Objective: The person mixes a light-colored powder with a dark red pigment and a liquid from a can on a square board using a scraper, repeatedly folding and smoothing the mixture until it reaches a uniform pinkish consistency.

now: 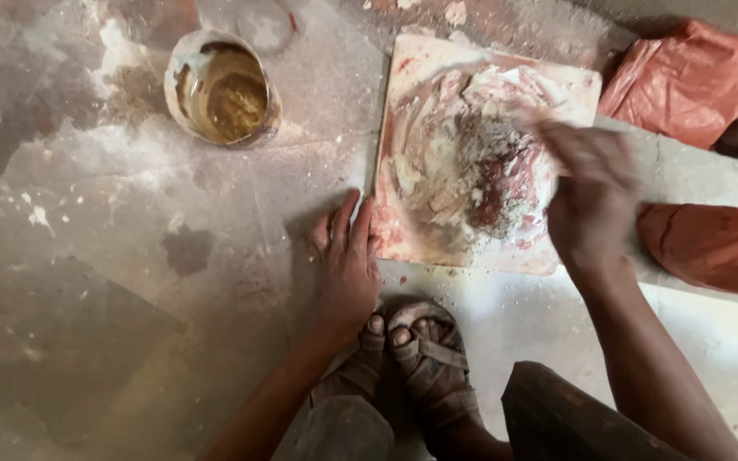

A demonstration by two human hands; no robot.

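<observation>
On the floor, left hand [348, 260] lies flat, fingers spread; right hand's [587, 192] grip blurred.

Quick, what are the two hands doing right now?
Left hand: open, flat on the floor beside the board, holding nothing.
Right hand: over the paste on the board, blurred; cannot tell if it holds anything.

Single head-worn camera is looking almost straight down from above, close in, facing the dusty floor [130, 282]. Person's sandalled feet [412, 350] are sitting at the near edge, smeared board [403, 230] farther out, centre-right.
</observation>
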